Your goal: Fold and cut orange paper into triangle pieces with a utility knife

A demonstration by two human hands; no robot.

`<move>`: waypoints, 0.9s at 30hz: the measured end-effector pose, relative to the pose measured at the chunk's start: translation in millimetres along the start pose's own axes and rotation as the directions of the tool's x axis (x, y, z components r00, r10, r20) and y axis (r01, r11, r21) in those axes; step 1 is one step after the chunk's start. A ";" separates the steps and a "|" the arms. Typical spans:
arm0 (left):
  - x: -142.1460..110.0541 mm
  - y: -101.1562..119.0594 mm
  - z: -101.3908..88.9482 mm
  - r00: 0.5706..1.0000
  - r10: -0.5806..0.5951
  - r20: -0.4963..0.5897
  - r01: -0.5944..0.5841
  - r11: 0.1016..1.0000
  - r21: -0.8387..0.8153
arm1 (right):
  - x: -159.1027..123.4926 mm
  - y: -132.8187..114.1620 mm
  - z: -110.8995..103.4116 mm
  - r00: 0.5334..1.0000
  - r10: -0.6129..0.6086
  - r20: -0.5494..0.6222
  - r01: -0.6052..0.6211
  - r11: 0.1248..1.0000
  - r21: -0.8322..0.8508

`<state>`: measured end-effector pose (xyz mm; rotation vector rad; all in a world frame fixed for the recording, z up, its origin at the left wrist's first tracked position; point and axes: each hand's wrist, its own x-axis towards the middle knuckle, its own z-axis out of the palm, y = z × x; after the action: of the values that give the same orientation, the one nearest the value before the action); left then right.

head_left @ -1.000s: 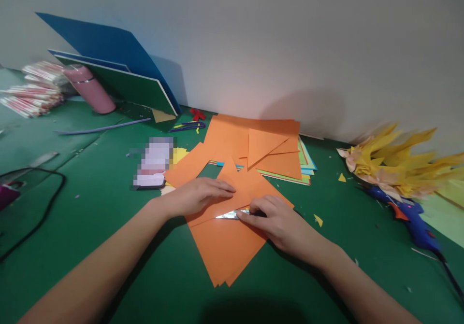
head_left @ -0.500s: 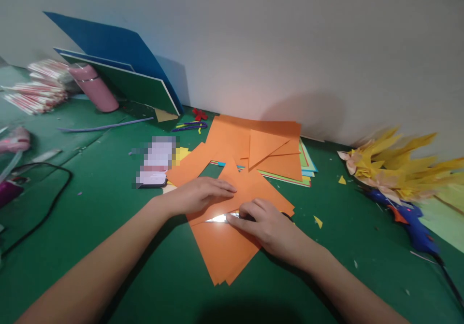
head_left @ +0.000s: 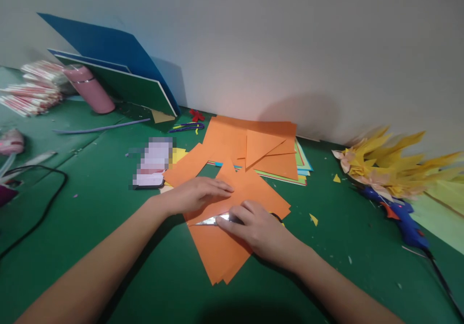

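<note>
Watching remotely, I see the right hand (head_left: 252, 225) gripping the scissors (head_left: 206, 221) flat against the orange paper (head_left: 219, 254) mid-table, while the left hand (head_left: 197, 194) lies spread on it, clasping nothing; I judge that if that palm lets up, the layered sheets could skid and the blade's tip slip askew. The phone (head_left: 155, 164) lies near the left hand, more orange sheets (head_left: 224, 133) crowd the far side, and a glue gun (head_left: 412, 227) sits well apart, right.
</note>
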<state>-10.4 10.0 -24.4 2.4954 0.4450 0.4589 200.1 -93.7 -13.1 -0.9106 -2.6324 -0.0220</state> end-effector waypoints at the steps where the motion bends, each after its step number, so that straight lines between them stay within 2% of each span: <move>1: 0.3 0.2 -0.4 1.000 -0.002 0.001 0.002 1.000 -0.002 | 0.3 -0.8 0.4 1.000 0.002 -0.002 -0.002 1.000 -0.005; 8: 1.7 1.9 -0.8 1.000 -0.016 0.004 0.016 1.000 0.017 | -0.1 -2.1 -0.3 0.999 -0.009 0.033 0.011 0.999 -0.045; 17: 2.1 -0.4 -0.6 1.000 -0.013 -0.005 0.013 1.000 0.003 | 2.4 -6.6 3.4 0.999 -0.033 0.008 0.033 0.997 -0.074; 21: 1.1 -1.9 1.5 0.999 -0.042 0.000 0.042 0.999 -0.006 | 3.5 -9.5 4.0 0.998 -0.055 0.026 0.056 0.997 -0.044; 25: 0.7 3.9 -1.1 0.996 -0.086 0.026 0.087 0.995 -0.041 | -3.0 3.7 -1.8 0.991 -0.124 0.049 0.122 0.992 0.046; 27: 1.8 9.8 -5.2 0.992 -0.120 0.043 0.122 0.990 -0.066 | -10.2 16.1 -5.6 0.993 -0.113 0.036 0.111 0.992 0.057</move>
<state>-8.9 5.4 -14.3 2.3911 0.5524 0.3705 219.1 -87.8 -12.8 -0.7515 -2.7033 0.0403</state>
